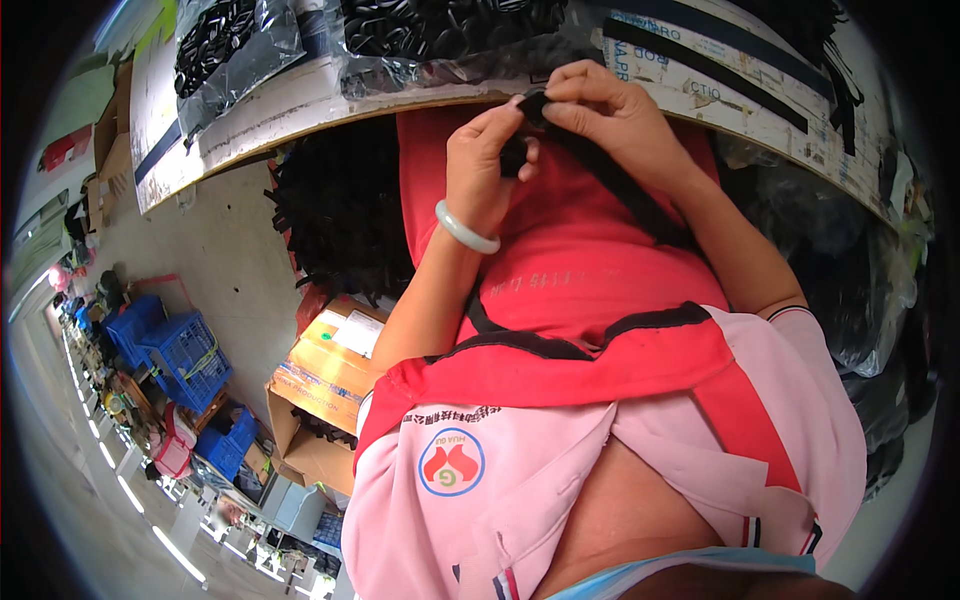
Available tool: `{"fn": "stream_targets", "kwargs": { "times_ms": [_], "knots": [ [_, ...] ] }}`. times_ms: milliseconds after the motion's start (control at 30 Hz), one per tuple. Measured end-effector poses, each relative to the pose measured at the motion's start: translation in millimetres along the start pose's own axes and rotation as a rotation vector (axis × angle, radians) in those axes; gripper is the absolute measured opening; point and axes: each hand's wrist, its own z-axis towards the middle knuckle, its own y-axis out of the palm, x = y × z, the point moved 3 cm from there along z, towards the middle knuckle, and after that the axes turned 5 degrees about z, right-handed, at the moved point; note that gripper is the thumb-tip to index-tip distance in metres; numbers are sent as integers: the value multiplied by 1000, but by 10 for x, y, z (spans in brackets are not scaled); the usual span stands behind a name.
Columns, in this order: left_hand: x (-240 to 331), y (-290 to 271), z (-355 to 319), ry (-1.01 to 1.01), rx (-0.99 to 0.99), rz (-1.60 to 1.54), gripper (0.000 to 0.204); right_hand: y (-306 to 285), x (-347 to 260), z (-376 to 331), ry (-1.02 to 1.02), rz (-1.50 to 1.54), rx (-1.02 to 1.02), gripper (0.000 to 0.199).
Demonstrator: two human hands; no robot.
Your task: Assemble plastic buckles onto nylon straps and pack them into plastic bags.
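Just off the table's edge, my two hands meet over a small black buckle (534,107). The thumb and forefinger of my left hand (482,165), with a pale bangle at the wrist, pinch its left side. Another small dark piece (513,158) shows under the curled fingers of that hand, too hidden to name. My right hand (622,118) is closed on the buckle's other side, where a strap joins it. This black webbing strap (615,188) slants down under my right wrist, across the red apron (560,240). How the strap passes through the buckle is covered by my fingers.
Plastic bags of black buckles (455,30) lie on the worn white table (390,100). Black webbing strips (720,80) stretch over its right side. Below hang dark bundled straps (335,210). An open cardboard box (325,370) and blue crates (185,355) stand at left, plastic bags (825,260) at right.
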Motion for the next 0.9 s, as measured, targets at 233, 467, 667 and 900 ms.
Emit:
{"fn": "stream_targets", "kwargs": {
  "times_ms": [233, 467, 667, 900],
  "knots": [
    [158, 153, -120, 212, 19, 184, 20, 54, -528, -166, -329, -301, 52, 12],
    [222, 129, -174, 369, 92, 333, 17, 167, -670, -293, -74, -70, 33, 8],
    [145, 74, -202, 688, 164, 595, 13, 99, -278, -222, 446, -11, 42, 18],
    [73, -84, -198, 671, 160, 518, 13, 227, -88, -192, 375, 277, 143, 18]
  ]
}}
